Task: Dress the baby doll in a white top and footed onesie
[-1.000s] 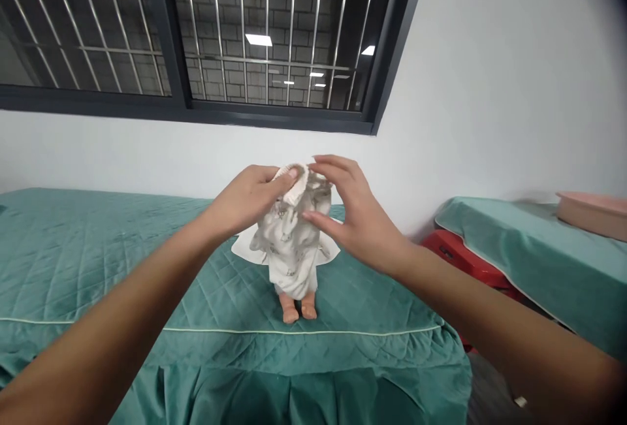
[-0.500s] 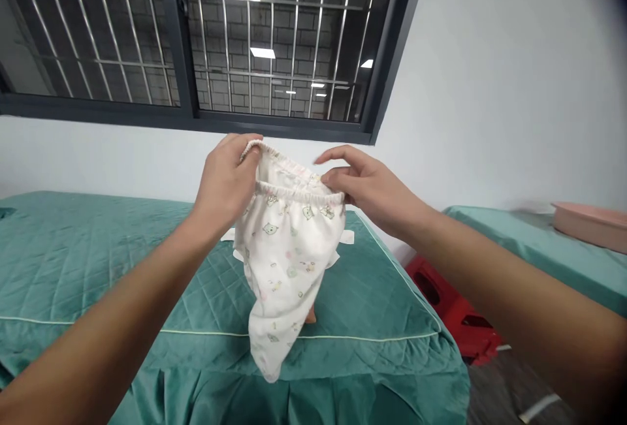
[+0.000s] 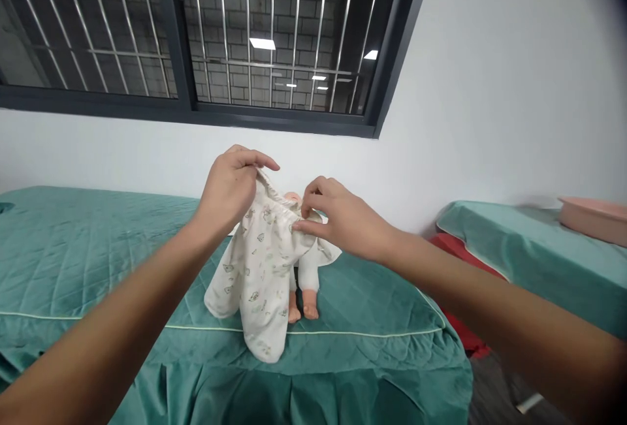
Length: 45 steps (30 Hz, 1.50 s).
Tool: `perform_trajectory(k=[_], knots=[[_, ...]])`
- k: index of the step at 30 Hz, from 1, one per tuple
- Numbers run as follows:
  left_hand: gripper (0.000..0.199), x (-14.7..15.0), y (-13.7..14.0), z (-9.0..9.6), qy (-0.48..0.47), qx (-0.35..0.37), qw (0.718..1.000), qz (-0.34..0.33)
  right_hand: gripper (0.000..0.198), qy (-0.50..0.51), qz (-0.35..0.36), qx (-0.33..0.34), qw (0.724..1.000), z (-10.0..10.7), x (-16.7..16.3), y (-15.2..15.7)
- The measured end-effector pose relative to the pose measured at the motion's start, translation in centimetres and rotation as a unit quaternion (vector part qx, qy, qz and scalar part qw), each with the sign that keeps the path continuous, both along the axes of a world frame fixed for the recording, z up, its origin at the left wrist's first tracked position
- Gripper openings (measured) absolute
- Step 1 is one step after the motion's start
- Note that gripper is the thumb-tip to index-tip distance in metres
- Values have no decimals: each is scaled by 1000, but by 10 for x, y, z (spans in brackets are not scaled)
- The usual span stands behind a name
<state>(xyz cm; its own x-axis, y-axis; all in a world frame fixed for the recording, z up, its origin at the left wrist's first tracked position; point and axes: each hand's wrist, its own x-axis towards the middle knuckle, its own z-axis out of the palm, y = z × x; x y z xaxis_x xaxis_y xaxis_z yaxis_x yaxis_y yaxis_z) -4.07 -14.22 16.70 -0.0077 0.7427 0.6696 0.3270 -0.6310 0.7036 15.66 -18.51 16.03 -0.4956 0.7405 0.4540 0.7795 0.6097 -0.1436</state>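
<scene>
Head view is showing both hands holding small printed pants (image 3: pixel 255 275) up in the air above a doll (image 3: pixel 304 281) that is lying on a green bed (image 3: pixel 98 262). The left hand (image 3: pixel 230 190) is pinching the waistband at its far corner, fingers curling over the top edge and thumb hidden behind the cloth, so the fabric is hanging free from that point. The right hand (image 3: pixel 337 219) is gripping the near side of the same waistband between thumb and forefinger, at about 3 o'clock from the left hand, with its other fingers folding loosely. Held at two points like this, the waist is staying spread while the legs are drooping toward 6 o'clock, their hems brushing or nearly brushing the bed's piped edge; contact is hard to judge. Only the doll's legs, feet and a bit of its head are showing, since the pants are covering its middle. Both forearms are reaching forward and converging from 7 and 4 o'clock, wrists slightly raised. At 3 o'clock a second bed (image 3: pixel 529 262) is carrying a pink basin (image 3: pixel 592 216), with a red stool (image 3: pixel 460 333) between the beds.
</scene>
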Motion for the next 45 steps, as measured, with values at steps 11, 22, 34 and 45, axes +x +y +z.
perform_trajectory(k=[11,22,34,45], knots=[[24,-3,3,-31,101,-150,957,-226,12,327,42,-51,943,-31,-8,34],[48,15,30,-87,-174,-259,908,-279,25,563,80,-344,747,-59,15,47],[42,21,31,-129,24,-391,806,-444,37,588,73,-401,699,-102,26,61],[41,37,55,-184,-291,-457,757,-365,41,432,53,-546,716,-157,26,63]])
